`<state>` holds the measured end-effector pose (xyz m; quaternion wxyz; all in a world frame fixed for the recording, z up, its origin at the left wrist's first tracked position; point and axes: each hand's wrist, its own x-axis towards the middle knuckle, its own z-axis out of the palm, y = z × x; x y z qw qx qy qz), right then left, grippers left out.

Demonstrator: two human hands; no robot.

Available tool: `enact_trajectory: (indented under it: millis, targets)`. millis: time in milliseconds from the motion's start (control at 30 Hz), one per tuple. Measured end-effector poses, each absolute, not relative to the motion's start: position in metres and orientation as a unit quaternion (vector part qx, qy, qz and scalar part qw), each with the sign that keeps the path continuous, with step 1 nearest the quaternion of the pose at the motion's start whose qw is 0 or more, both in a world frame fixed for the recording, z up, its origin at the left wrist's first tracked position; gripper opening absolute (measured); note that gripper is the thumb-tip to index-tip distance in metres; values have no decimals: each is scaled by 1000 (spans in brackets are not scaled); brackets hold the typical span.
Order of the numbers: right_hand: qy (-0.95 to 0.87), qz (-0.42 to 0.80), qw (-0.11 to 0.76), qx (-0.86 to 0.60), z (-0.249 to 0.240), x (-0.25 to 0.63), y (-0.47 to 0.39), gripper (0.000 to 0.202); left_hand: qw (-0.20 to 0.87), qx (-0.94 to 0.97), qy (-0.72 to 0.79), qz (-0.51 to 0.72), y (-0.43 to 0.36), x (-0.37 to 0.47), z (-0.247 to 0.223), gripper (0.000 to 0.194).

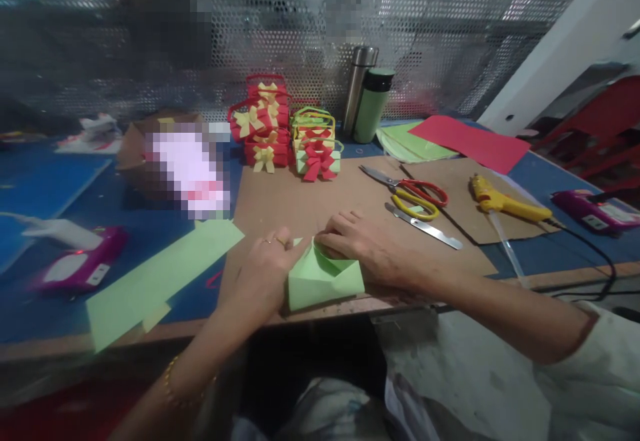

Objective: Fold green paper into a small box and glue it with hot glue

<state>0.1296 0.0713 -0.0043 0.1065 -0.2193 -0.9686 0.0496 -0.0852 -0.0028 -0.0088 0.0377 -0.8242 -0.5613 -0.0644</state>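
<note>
A folded light green paper piece (325, 284) rests on the brown cardboard (280, 201) at the table's front edge. My left hand (270, 264), with rings on its fingers, holds its left side. Over its upper right side my right hand (353, 241) has its fingers curled and pressed on the paper; the fingertips are partly hidden. Just right of that hand lie red-and-yellow-handled scissors (417, 194) and a metal blade (430, 229). Flat green paper strips (165, 274) lie to the left.
Small red paper boxes (267, 151) and green ones (319, 161) with bows stand behind, near two bottles (373, 107). A yellow glue gun (513, 204) with a cord is right. Purple power strips (83, 267) sit on both sides. Red paper (470, 141) lies at back right.
</note>
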Motion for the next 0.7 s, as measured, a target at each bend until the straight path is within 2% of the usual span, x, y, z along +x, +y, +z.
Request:
enact_trajectory:
  millis: [200, 433, 567, 700]
  targets:
    - [-972, 19, 94, -213, -3, 129, 72, 20, 48, -826, -554, -86, -5, -87, -12, 34]
    - [-976, 25, 57, -211, 8, 127, 69, 22, 47, -830, -554, -49, -4, -85, -5, 34]
    - [-978, -5, 26, -208, 12, 123, 67, 22, 73, -838, -538, -45, -3, -86, -9, 41]
    - [-978, 2, 52, -201, 8, 126, 68, 25, 91, -852, -513, -58, -4, -92, -14, 40]
